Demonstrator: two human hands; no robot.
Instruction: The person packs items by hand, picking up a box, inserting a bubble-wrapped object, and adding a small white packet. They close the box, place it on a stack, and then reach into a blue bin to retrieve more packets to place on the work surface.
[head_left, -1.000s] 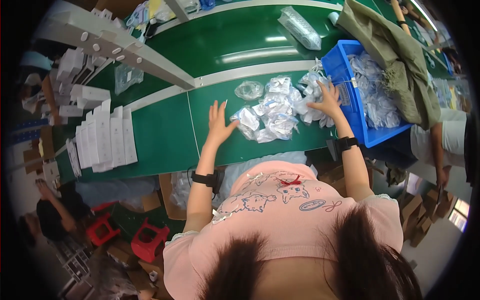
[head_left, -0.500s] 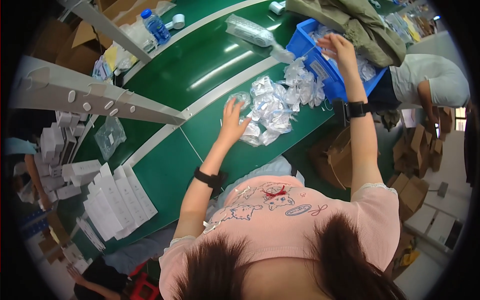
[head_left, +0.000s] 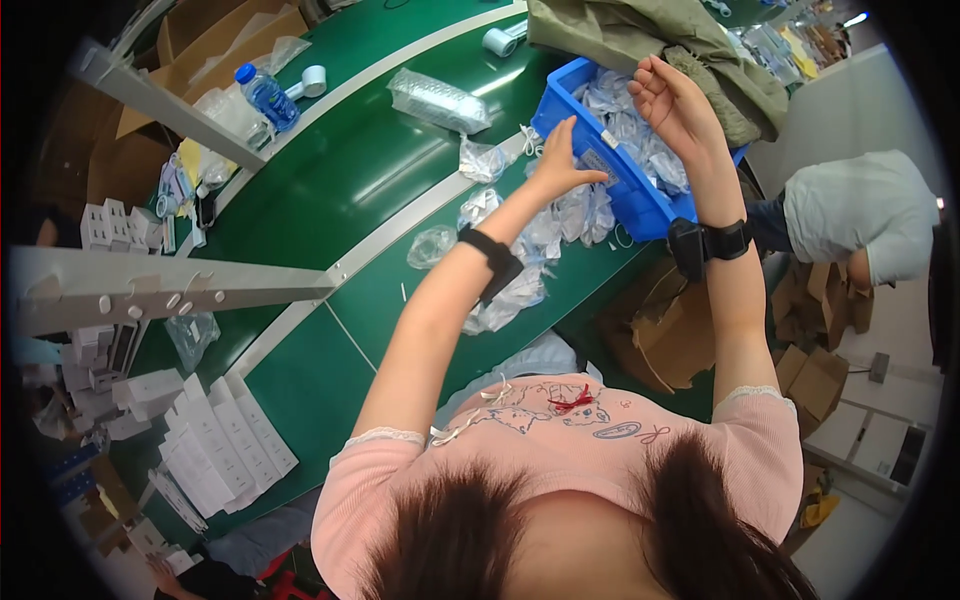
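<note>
My left hand point(head_left: 563, 167) reaches over the near side of the blue bin point(head_left: 628, 195), thumb and forefinger spread wide, nothing visible in it. Above the bin hangs my right hand point(head_left: 678, 108), its fingers loosely curled and no object showing in them. Small clear bags with white and pale blue contents point(head_left: 655, 160) fill the bin. More such bags lie in a pile point(head_left: 510, 300) on the green table point(head_left: 385, 290), partly hidden by my left forearm. One clear bag point(head_left: 432, 247) lies apart at the pile's left.
Past the table's metal edge, a bubble-wrapped item point(head_left: 438, 100) lies on the green belt point(head_left: 330, 160). An olive cloth point(head_left: 640, 30) hangs over the bin's far side. A metal post point(head_left: 170, 285) and white boxes point(head_left: 215, 440) stand left. Another person point(head_left: 855, 215) is at the right.
My left hand has moved from the pile's left side up and right to the bin. My right hand stays over the bin, fingers more curled. The view has shifted slightly.
</note>
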